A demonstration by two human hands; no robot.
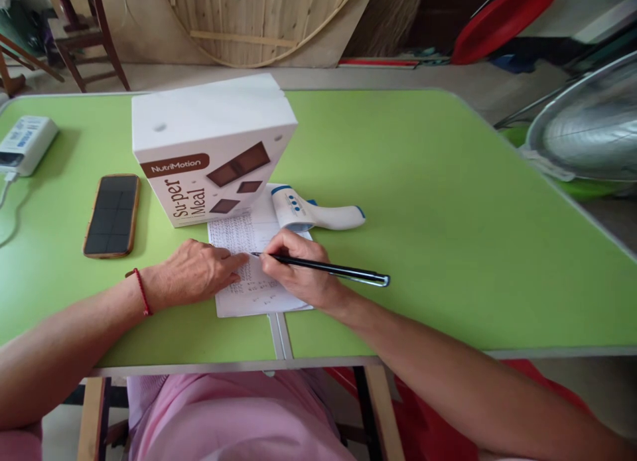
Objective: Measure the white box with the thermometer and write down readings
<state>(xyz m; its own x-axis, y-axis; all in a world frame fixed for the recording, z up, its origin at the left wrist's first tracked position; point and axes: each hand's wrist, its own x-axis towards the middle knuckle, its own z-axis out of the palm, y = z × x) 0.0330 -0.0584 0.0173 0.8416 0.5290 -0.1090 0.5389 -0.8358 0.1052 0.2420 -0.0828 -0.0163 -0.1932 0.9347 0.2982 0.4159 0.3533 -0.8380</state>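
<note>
A sheet of paper [259, 302] covered in handwritten rows lies near the table's front edge. My right hand [298, 265] is closed around a black pen [338, 270], its tip at the writing and its silver end pointing right. On the paper's left side rests my left hand [194, 272], holding nothing, with the index finger stretched toward the pen tip. A white and blue infrared thermometer [303, 212] lies across the paper's upper right part. Just beyond my left hand, a white NutriMotion box [213, 149] stands upright and covers the paper's upper left corner.
A phone [112, 215] in a brown case lies left of the box. Farther left, a white power bank [30, 142] has a cable plugged in. The green folding table [423, 215] has a metal rim. Beyond its right edge is a large silvery round object [592, 123].
</note>
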